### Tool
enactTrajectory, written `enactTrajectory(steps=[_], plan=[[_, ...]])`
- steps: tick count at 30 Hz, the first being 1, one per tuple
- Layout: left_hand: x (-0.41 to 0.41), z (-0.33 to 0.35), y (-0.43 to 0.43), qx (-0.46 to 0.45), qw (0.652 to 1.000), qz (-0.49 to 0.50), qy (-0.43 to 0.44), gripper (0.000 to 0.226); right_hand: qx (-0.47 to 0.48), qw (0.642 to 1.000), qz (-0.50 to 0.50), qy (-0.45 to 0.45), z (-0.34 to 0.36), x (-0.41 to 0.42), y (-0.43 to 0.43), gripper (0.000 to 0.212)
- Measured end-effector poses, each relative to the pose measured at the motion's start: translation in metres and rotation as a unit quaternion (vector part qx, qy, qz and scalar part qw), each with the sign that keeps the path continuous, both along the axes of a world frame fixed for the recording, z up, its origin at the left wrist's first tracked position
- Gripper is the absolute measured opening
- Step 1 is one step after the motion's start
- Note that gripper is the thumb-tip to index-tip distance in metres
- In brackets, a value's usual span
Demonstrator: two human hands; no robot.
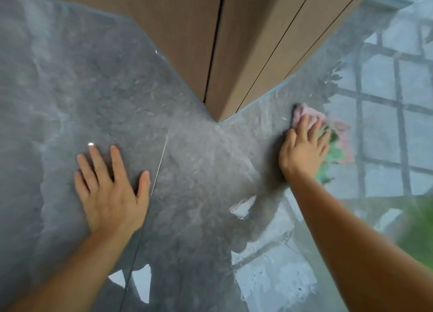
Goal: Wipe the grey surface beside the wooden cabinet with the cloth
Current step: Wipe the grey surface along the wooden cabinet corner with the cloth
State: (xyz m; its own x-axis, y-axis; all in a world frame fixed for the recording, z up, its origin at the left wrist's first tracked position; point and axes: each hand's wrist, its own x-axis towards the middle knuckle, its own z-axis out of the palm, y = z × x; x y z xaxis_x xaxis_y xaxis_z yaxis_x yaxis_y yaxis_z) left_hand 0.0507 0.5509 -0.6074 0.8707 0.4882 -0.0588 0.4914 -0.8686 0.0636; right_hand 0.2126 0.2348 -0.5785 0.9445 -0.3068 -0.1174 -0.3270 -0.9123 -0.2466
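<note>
Forearms enter from below. Left hand braces flat on the grey surface, grip apart. Right hand, grip apart, presses the cloth flat at right centre, near the wooden cabinet. Keep pressure even; overlap strokes along the cabinet edge.

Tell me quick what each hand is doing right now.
Left hand: open, fingers spread, flat on the grey surface.
Right hand: open, fingers pressing the cloth onto the grey surface.
</note>
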Motion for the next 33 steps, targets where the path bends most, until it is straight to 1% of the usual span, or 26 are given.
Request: enactTrajectory(steps=[1, 2, 4, 6, 7, 8, 9, 10, 12, 13, 15, 17, 18, 19, 20, 21, 22, 23, 25, 26, 27, 28, 29, 30, 32, 33], plan=[[0.002, -0.001, -0.001, 0.005, 1.000, -0.001, 0.000, 0.082, 0.011, 0.995, 0.097, -0.022, -0.003, -0.024, 0.036, 0.057], [0.002, -0.001, -0.001, 0.006, 1.000, -0.001, 0.000, 0.080, 0.020, 0.973, 0.226, -0.034, -0.005, -0.054, 0.073, 0.058], [-0.001, -0.002, 0.002, 0.010, 1.000, -0.003, -0.006, 0.077, 0.047, 0.878, 0.475, -0.022, -0.006, -0.119, 0.122, 0.057], [-0.003, -0.003, 0.004, 0.013, 1.000, -0.010, -0.012, 0.073, 0.083, 0.795, 0.600, -0.001, -0.004, -0.130, 0.116, 0.055], [-0.003, -0.001, 0.003, 0.010, 1.000, -0.009, -0.014, 0.072, 0.089, 0.771, 0.631, 0.002, -0.005, -0.117, 0.092, 0.053], [-0.002, 0.001, 0.002, 0.009, 1.000, -0.005, -0.016, 0.072, 0.068, 0.767, 0.637, 0.000, -0.006, -0.099, 0.060, 0.051], [-0.001, 0.003, 0.000, 0.010, 1.000, -0.004, -0.016, 0.071, 0.034, 0.791, 0.611, -0.003, -0.007, -0.078, 0.022, 0.049], [-0.001, 0.003, -0.002, 0.011, 1.000, -0.003, -0.016, 0.071, 0.002, 0.837, 0.547, -0.008, -0.007, -0.051, -0.022, 0.048], [0.000, 0.003, -0.003, 0.013, 1.000, 0.003, -0.015, 0.070, -0.053, 0.932, 0.357, 0.026, -0.001, 0.007, -0.100, 0.060], [0.000, 0.002, -0.002, 0.015, 1.000, 0.005, -0.014, 0.069, -0.067, 0.961, 0.264, 0.053, 0.004, 0.030, -0.123, 0.065], [0.000, 0.001, -0.002, 0.019, 1.000, 0.002, -0.017, 0.068, -0.072, 0.990, 0.110, 0.056, 0.009, 0.059, -0.120, 0.063], [0.001, 0.002, -0.002, 0.017, 1.000, 0.006, -0.017, 0.068, -0.066, 0.997, 0.018, 0.041, 0.014, 0.056, -0.062, 0.058], [0.002, 0.004, -0.003, 0.013, 1.000, 0.009, -0.018, 0.067, -0.049, 0.998, 0.035, 0.031, 0.013, 0.040, -0.027, 0.057], [0.002, 0.004, -0.003, 0.009, 1.000, 0.010, -0.020, 0.067, -0.026, 0.994, 0.102, 0.008, 0.011, 0.014, 0.011, 0.056], [0.002, 0.004, -0.004, 0.005, 1.000, 0.009, -0.023, 0.067, 0.000, 0.978, 0.209, -0.015, 0.007, -0.019, 0.048, 0.054], [0.002, 0.004, -0.003, 0.002, 1.000, 0.007, -0.028, 0.066, 0.019, 0.941, 0.337, -0.024, 0.002, -0.056, 0.083, 0.052], [0.001, 0.002, -0.001, 0.000, 0.999, 0.005, -0.035, 0.064, 0.035, 0.889, 0.457, -0.017, -0.001, -0.089, 0.111, 0.051], [0.000, 0.001, 0.002, -0.002, 0.999, 0.004, -0.044, 0.062, 0.054, 0.839, 0.541, -0.003, 0.000, -0.112, 0.130, 0.050], [-0.002, 0.000, 0.005, -0.009, 0.998, 0.003, -0.055, 0.060, 0.105, 0.765, 0.635, 0.020, -0.003, -0.108, 0.132, 0.049], [-0.003, 0.000, 0.005, -0.010, 0.998, 0.006, -0.058, 0.060, 0.109, 0.730, 0.675, 0.017, -0.004, -0.089, 0.118, 0.048], [-0.003, -0.001, 0.005, -0.010, 0.998, 0.008, -0.062, 0.060, 0.089, 0.705, 0.704, 0.013, -0.002, -0.063, 0.094, 0.047], [-0.003, -0.001, 0.004, -0.011, 0.998, 0.008, -0.067, 0.060, 0.049, 0.710, 0.702, 0.007, -0.002, -0.035, 0.064, 0.046], [-0.002, -0.001, 0.005, -0.013, 0.998, 0.005, -0.069, 0.060, 0.002, 0.749, 0.662, -0.001, -0.002, -0.002, 0.029, 0.045], [-0.002, -0.002, 0.005, -0.016, 0.998, 0.003, -0.068, 0.060, -0.045, 0.809, 0.586, -0.001, 0.001, 0.034, -0.010, 0.048], [-0.002, -0.003, 0.006, -0.021, 0.998, 0.006, -0.064, 0.061, -0.115, 0.929, 0.345, 0.067, 0.014, 0.092, -0.072, 0.068], [-0.003, -0.003, 0.006, -0.021, 0.998, 0.008, -0.061, 0.061, -0.113, 0.961, 0.233, 0.100, 0.019, 0.108, -0.087, 0.074]])
